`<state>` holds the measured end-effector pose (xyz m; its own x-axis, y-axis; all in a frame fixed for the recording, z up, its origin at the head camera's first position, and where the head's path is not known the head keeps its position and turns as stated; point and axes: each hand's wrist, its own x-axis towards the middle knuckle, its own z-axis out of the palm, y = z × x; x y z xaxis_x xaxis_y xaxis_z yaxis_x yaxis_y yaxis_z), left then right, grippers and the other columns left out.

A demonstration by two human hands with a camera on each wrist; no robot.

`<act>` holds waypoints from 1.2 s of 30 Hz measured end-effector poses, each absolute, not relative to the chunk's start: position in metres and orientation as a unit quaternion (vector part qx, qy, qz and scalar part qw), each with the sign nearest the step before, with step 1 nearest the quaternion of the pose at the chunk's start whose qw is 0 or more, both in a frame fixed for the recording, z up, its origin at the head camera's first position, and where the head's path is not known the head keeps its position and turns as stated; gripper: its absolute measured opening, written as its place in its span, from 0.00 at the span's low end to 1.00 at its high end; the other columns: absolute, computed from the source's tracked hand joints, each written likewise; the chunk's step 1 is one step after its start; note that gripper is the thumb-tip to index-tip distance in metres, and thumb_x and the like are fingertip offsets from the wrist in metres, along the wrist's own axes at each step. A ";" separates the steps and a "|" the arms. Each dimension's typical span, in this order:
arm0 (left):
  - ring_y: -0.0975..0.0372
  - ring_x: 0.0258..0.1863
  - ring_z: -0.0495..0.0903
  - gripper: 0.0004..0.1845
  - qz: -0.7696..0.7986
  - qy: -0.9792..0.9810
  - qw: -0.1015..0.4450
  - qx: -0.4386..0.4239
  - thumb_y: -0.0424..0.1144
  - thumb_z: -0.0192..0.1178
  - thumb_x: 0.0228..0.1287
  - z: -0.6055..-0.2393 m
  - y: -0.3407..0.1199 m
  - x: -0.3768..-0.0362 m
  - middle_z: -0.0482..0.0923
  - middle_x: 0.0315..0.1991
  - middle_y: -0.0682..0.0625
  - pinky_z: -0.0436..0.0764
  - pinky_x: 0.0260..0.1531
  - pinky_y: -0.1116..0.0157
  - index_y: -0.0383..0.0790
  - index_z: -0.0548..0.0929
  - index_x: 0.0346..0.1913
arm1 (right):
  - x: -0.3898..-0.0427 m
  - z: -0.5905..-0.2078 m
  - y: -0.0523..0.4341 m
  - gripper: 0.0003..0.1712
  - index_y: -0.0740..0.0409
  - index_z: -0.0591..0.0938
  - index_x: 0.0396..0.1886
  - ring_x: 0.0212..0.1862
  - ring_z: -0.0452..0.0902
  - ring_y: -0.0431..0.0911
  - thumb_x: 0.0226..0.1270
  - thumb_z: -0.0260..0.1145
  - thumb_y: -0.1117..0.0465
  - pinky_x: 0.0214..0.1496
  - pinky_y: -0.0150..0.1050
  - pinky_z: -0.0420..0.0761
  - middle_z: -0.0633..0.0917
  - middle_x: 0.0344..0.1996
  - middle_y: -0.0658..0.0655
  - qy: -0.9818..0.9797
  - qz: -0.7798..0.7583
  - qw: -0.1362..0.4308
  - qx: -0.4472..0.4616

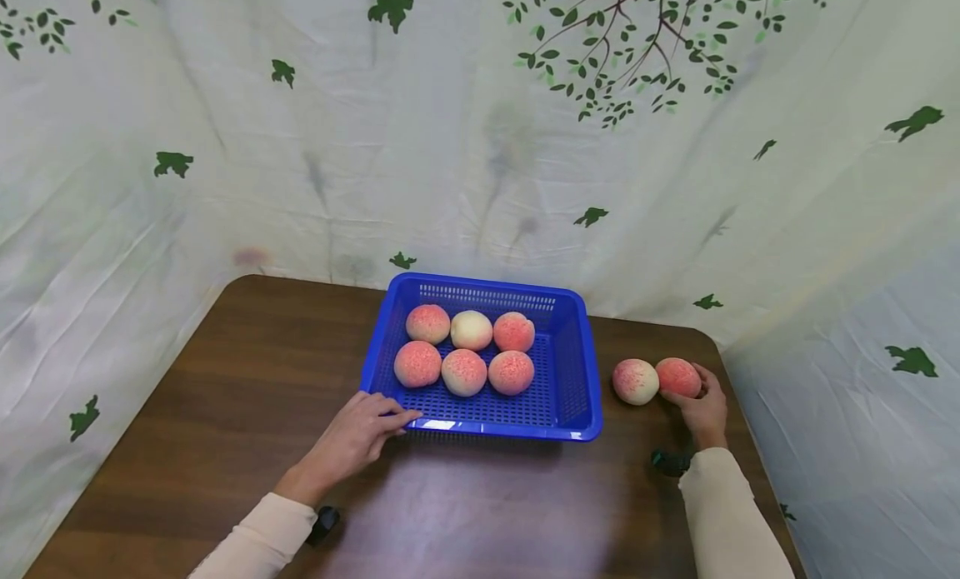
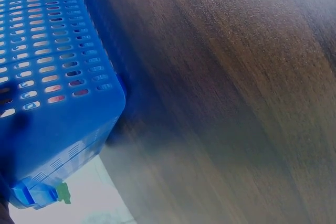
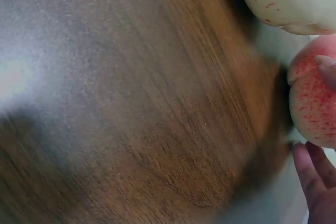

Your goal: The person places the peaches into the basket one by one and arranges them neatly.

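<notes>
A blue plastic basket [image 1: 577, 396] stands on the brown table [image 1: 247, 371] and holds several pink-and-cream peaches [image 1: 464, 372] in two rows. My left hand [image 1: 371, 422] lies at its front left corner, straight fingers touching the rim. In the left wrist view only the basket's slotted wall [image 2: 52, 77] shows. To the right of the basket two more peaches lie side by side. My right hand [image 1: 703, 404] curls round the right peach [image 1: 675, 375], seen close as the peach [image 3: 315, 103] with fingers [image 3: 315, 182] against it. The left peach [image 1: 635, 381] lies untouched.
A white cloth printed with leaves and birds [image 1: 480, 146] hangs round the back and both sides of the table. The table's right edge [image 1: 742, 412] runs close to my right hand. Bare wood [image 1: 487, 504] stretches in front of the basket.
</notes>
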<state>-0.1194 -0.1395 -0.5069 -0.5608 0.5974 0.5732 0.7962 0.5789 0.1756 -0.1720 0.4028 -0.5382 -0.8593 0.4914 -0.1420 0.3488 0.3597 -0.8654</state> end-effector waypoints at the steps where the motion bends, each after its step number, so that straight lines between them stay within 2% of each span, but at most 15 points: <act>1: 0.61 0.31 0.75 0.18 -0.213 -0.857 0.233 -0.406 0.31 0.72 0.44 -0.507 -0.139 -0.120 0.81 0.32 0.55 0.70 0.35 0.63 0.42 0.89 0.44 | -0.171 -0.539 0.402 0.47 0.57 0.57 0.74 0.68 0.58 0.61 0.59 0.71 0.67 0.67 0.59 0.59 0.63 0.69 0.67 -0.824 0.500 0.075 -0.255; 6: 0.61 0.31 0.75 0.16 -0.213 -0.856 0.230 -0.410 0.33 0.69 0.48 -0.509 -0.140 -0.120 0.81 0.32 0.55 0.70 0.35 0.63 0.42 0.89 0.44 | -0.165 -0.544 0.402 0.46 0.60 0.59 0.72 0.66 0.59 0.61 0.58 0.72 0.62 0.66 0.59 0.60 0.65 0.67 0.68 -0.828 0.486 0.100 -0.260; 8: 0.61 0.31 0.76 0.11 -0.216 -0.856 0.229 -0.411 0.38 0.64 0.60 -0.509 -0.141 -0.120 0.81 0.32 0.55 0.70 0.35 0.63 0.43 0.89 0.45 | -0.163 -0.546 0.402 0.45 0.60 0.59 0.72 0.65 0.60 0.60 0.58 0.72 0.61 0.65 0.58 0.62 0.65 0.66 0.68 -0.826 0.487 0.109 -0.262; 10: 0.62 0.31 0.76 0.14 -0.218 -0.854 0.230 -0.412 0.44 0.55 0.69 -0.510 -0.142 -0.121 0.81 0.33 0.55 0.70 0.35 0.63 0.44 0.89 0.45 | -0.162 -0.547 0.403 0.45 0.61 0.58 0.71 0.63 0.60 0.60 0.59 0.72 0.60 0.65 0.58 0.63 0.65 0.65 0.69 -0.825 0.488 0.114 -0.262; 11: 0.62 0.31 0.76 0.14 -0.218 -0.853 0.232 -0.413 0.44 0.55 0.70 -0.510 -0.142 -0.121 0.81 0.33 0.55 0.70 0.35 0.63 0.44 0.89 0.44 | -0.161 -0.548 0.403 0.46 0.62 0.58 0.71 0.63 0.61 0.60 0.59 0.72 0.60 0.65 0.58 0.63 0.65 0.65 0.69 -0.824 0.490 0.117 -0.261; 13: 0.62 0.31 0.75 0.12 -0.219 -0.852 0.234 -0.414 0.42 0.57 0.68 -0.509 -0.142 -0.121 0.81 0.33 0.55 0.70 0.35 0.63 0.43 0.89 0.44 | -0.160 -0.548 0.404 0.47 0.62 0.57 0.72 0.64 0.60 0.60 0.58 0.72 0.60 0.65 0.58 0.62 0.64 0.66 0.69 -0.820 0.495 0.117 -0.263; 14: 0.62 0.31 0.75 0.10 -0.218 -0.852 0.235 -0.414 0.39 0.61 0.64 -0.510 -0.142 -0.121 0.81 0.32 0.55 0.70 0.35 0.63 0.43 0.89 0.44 | -0.160 -0.549 0.404 0.48 0.62 0.56 0.72 0.65 0.60 0.60 0.58 0.72 0.59 0.66 0.58 0.62 0.63 0.67 0.69 -0.818 0.498 0.117 -0.265; 17: 0.61 0.30 0.75 0.17 -0.217 -0.852 0.235 -0.415 0.31 0.70 0.46 -0.509 -0.141 -0.121 0.81 0.32 0.55 0.70 0.35 0.62 0.43 0.89 0.44 | -0.160 -0.549 0.404 0.50 0.63 0.55 0.72 0.67 0.59 0.61 0.57 0.73 0.58 0.67 0.58 0.60 0.62 0.68 0.70 -0.812 0.501 0.119 -0.273; 26: 0.61 0.30 0.75 0.17 -0.220 -0.847 0.245 -0.418 0.32 0.69 0.46 -0.512 -0.141 -0.121 0.81 0.31 0.55 0.70 0.35 0.62 0.42 0.89 0.44 | -0.161 -0.544 0.403 0.49 0.62 0.57 0.73 0.67 0.59 0.60 0.57 0.73 0.58 0.67 0.58 0.60 0.63 0.68 0.67 -0.814 0.486 0.133 -0.289; 28: 0.61 0.30 0.75 0.16 -0.220 -0.847 0.248 -0.417 0.32 0.69 0.47 -0.512 -0.142 -0.121 0.80 0.31 0.55 0.69 0.34 0.62 0.42 0.89 0.44 | -0.162 -0.542 0.402 0.48 0.60 0.58 0.73 0.66 0.61 0.57 0.57 0.73 0.58 0.67 0.53 0.62 0.65 0.68 0.65 -0.795 0.506 0.150 -0.299; 30: 0.61 0.30 0.75 0.16 -0.218 -0.847 0.249 -0.415 0.33 0.69 0.47 -0.512 -0.142 -0.122 0.80 0.31 0.55 0.69 0.34 0.62 0.42 0.89 0.43 | -0.161 -0.539 0.400 0.48 0.56 0.60 0.73 0.62 0.63 0.52 0.56 0.74 0.58 0.64 0.45 0.66 0.67 0.65 0.60 -0.768 0.532 0.172 -0.312; 33: 0.61 0.30 0.75 0.16 -0.211 -0.849 0.250 -0.416 0.33 0.69 0.47 -0.512 -0.142 -0.122 0.80 0.31 0.55 0.69 0.34 0.62 0.42 0.89 0.43 | -0.159 -0.533 0.397 0.45 0.54 0.65 0.70 0.54 0.67 0.43 0.53 0.76 0.59 0.53 0.32 0.70 0.71 0.56 0.52 -0.715 0.588 0.219 -0.307; 36: 0.61 0.30 0.75 0.16 -0.206 -0.848 0.252 -0.418 0.32 0.69 0.47 -0.512 -0.141 -0.122 0.80 0.31 0.55 0.70 0.34 0.62 0.42 0.89 0.43 | -0.158 -0.523 0.393 0.44 0.53 0.69 0.67 0.49 0.67 0.38 0.51 0.78 0.58 0.45 0.24 0.71 0.73 0.50 0.46 -0.680 0.629 0.243 -0.287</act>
<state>-0.1221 -0.1412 -0.5116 -0.5237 0.6049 0.5999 0.8127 0.5658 0.1389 -0.1577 0.3931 -0.5235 -0.7167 0.6967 -0.0315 0.0849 0.0424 -0.9955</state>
